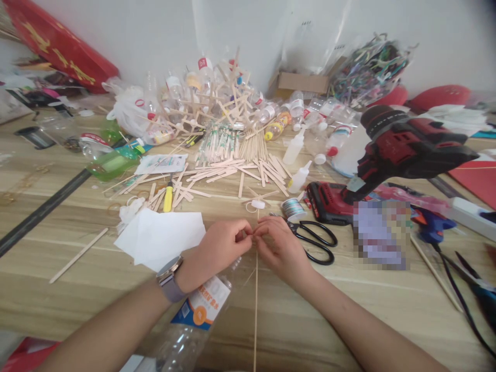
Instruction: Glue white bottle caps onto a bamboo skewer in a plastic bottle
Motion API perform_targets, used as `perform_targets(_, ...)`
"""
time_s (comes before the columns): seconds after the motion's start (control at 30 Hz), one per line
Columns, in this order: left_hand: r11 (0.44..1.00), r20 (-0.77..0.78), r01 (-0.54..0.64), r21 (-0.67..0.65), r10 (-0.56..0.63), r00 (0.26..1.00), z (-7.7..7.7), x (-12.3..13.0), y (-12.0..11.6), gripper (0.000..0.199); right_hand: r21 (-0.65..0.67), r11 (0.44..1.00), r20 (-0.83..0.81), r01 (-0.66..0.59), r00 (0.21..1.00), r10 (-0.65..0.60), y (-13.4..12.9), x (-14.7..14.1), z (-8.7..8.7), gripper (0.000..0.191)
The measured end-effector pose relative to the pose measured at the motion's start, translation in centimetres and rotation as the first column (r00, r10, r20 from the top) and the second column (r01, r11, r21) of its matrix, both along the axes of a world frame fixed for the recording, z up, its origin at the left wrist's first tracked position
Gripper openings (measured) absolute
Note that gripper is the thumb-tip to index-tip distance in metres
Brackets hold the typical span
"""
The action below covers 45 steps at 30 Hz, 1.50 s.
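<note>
My left hand [227,243], with a watch on its wrist, is closed in a pinch. Its fingertips meet those of my right hand [281,250], also pinched, over a long thin wooden stick [256,310]. Whatever fine piece lies between the fingertips is too small to make out. The stick runs from the near edge of view up under the fingers. Just beyond them, a white bottle cap [258,204] lies with flat wooden sticks crossed at it. Below my left wrist lies a clear plastic bottle [182,343] with a blue and orange label.
Black-handled scissors [320,240], a wire spool [293,209] and a red cordless drill [403,150] stand to the right. White paper [163,235] and a yellow screwdriver [168,199] lie left. Behind are loose craft sticks [217,170], glue bottles [299,178] and piled plastic bottles.
</note>
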State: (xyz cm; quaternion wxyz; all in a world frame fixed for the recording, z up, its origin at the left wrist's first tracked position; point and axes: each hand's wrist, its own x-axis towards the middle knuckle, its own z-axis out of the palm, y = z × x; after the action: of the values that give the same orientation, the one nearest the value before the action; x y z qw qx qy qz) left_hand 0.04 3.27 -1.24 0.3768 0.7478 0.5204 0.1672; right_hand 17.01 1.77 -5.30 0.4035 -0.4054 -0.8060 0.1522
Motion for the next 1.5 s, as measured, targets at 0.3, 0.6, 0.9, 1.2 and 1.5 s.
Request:
perform_targets(0.3, 0.993, 0.195, 0.065, -0.1, -0.044, 0.98, -0.9, -0.6, 0.5, 0.009, 0.063, 0.998, 0.029, 0.027, 0.999, -0.029, -0.1, 0.1, 0.0, 0.011)
perform_targets(0.6, 0.941, 0.414, 0.088, -0.327, 0.059, 0.908, -2.0, -0.6, 0.9, 0.01, 0.041, 0.998, 0.071, 0.037, 0.997, -0.04, 0.1, 0.8, 0.1, 0.009)
perform_targets(0.9, 0.914, 0.427, 0.063, -0.401, 0.125, 0.896, -1.5, -0.5, 0.9, 0.009, 0.04, 0.999, 0.087, 0.036, 0.995, -0.039, 0.1, 0.9, 0.2, 0.005)
perform_targets(1.2, 0.885, 0.396, 0.035, -0.463, 0.172, 0.902, -1.4, -0.5, 0.8, 0.015, 0.045, 0.996, 0.057, 0.073, 0.995, -0.076, -0.2, 0.8, 0.5, 0.006)
perform_targets(1.5, 0.967, 0.35, 0.083, -0.24, 0.007, 0.937, -2.0, -0.7, 0.9, 0.011, -0.214, 0.975, -0.077, 0.059, 0.994, -0.077, -0.3, 0.3, 0.6, 0.01)
